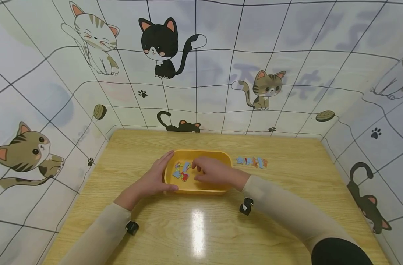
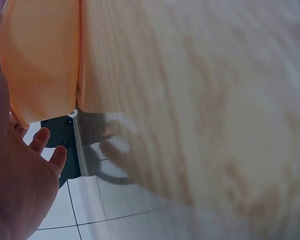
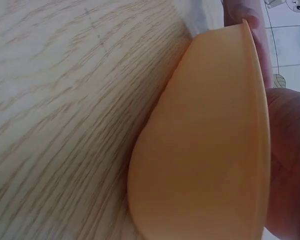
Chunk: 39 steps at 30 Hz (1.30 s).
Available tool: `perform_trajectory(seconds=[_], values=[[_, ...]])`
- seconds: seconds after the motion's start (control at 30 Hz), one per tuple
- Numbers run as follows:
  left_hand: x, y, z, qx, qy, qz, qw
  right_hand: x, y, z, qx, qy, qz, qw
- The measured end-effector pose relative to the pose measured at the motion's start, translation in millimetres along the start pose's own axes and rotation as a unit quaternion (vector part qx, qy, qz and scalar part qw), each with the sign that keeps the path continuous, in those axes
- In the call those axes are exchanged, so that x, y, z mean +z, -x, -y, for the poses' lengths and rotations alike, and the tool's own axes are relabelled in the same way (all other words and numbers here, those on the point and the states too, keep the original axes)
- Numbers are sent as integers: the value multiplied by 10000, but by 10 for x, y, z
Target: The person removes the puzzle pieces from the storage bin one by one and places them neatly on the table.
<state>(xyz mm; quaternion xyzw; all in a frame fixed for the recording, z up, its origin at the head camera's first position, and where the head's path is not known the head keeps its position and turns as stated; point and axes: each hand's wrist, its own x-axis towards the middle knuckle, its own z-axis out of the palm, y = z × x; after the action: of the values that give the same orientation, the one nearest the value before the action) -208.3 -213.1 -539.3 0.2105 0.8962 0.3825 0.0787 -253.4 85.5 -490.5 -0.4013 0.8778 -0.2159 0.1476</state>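
At the far left, a striped cat [image 1: 25, 151] is printed on the grid-lined wall covering. The person's left sleeve [image 1: 98, 232] comes up from the lower edge over the wood-grain worktop [image 1: 161, 235], a small black device [image 1: 132, 228] at its cuff. The left hand [image 1: 149, 181] spans the left end of a yellow plastic tray [image 1: 202, 151]; its grip is spread wide and holds that end, thumb at the near rim and fingers toward the far corner. The tray sits on the worktop, its long side running left to right. Inside, toward its left end, lies a loose cluster of small jigsaw pieces: blue pieces [image 1: 177, 174], bits of yellow, and a red piece [image 1: 184, 177]. Just right of the cluster, the right hand [image 1: 214, 171] reaches down into the tray. Its grip is partly open, fingers bent and thumb apart from them; whether the hidden fingertips touch a piece cannot be told. Past the tray's right end, a short row of blue and orange jigsaw pieces [image 1: 255, 162] lies on the worktop, well beyond the right wrist's black device [image 1: 246, 206]. The right sleeve [image 1: 284, 209] extends toward the lower right, below a dark cat [image 1: 368, 202] on the side wall
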Motion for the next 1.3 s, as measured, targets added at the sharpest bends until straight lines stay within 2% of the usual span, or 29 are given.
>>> perform_trajectory(seconds=[0.23, 0.53, 0.77, 1.3], values=[[1, -2, 25, 105, -13, 10, 9999, 111, -177, 27, 56, -140, 49, 9999], [0, -5, 30, 135, -7, 21, 9999, 269, -345, -34, -199, -122, 87, 9997], [5, -6, 42, 170, 0, 37, 9998, 317, -396, -49, -105, -175, 175, 9996], [-2, -9, 38, 94, -56, 49, 9999, 387, -417, -56, -139, -71, 20, 9999]])
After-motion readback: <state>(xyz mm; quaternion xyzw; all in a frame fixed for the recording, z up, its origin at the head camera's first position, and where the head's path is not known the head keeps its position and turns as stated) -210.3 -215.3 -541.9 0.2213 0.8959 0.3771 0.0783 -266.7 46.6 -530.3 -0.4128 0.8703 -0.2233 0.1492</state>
